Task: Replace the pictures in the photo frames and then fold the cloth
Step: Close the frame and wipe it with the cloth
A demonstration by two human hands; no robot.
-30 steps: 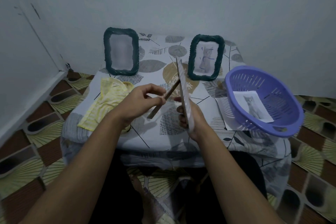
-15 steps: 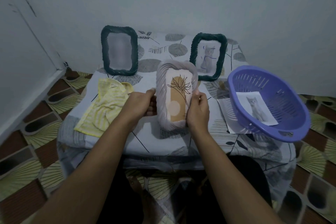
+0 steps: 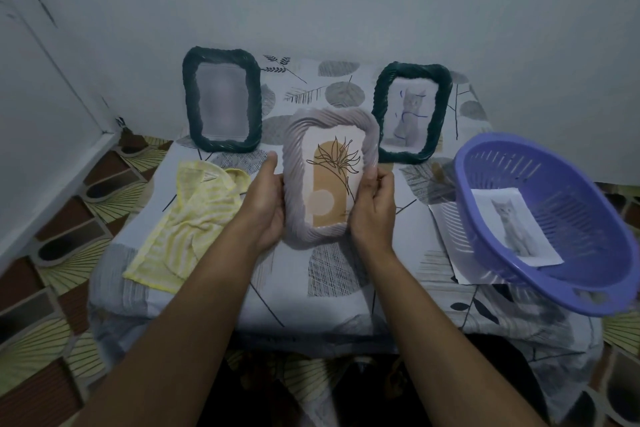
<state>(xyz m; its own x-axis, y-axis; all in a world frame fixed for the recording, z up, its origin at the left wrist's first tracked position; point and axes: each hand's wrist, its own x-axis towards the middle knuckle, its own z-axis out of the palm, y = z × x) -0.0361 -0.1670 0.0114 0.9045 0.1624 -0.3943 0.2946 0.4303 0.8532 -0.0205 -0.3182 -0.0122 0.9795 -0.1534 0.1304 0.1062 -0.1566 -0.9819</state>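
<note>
Head view: both hands hold the pale frame (image 3: 329, 117) upright over the middle of the table (image 3: 311, 302), its front turned toward the person. The left hand (image 3: 268, 204) grips the left long side with the thumb lying up along the rim. The right hand (image 3: 374, 208) curls round the right long side. Holding it by the edges keeps the fingers off the plant picture (image 3: 329, 191) inside, probably so the person can check that it sits straight in the opening. Whether the bottom edge rests on the table or hangs just above it I cannot tell from this angle.

Two dark frames stand upright at the far edge, out of the working space. The far-left frame (image 3: 188, 104) has a blurred picture. The far-right frame (image 3: 380, 114) shows a cat picture (image 3: 410, 114) with pen marks on it.

The purple basket (image 3: 561, 204) sits tilted on the right, within reach, with a cat print (image 3: 516, 225) lying inside as stock for a swap. A loose sheet (image 3: 446, 239) pokes out from under its near-left side.

The yellow cloth (image 3: 187, 222) lies crumpled on the near left of the table, just beside the left forearm. It is unfolded, so that part of the task looks saved for last.
</note>
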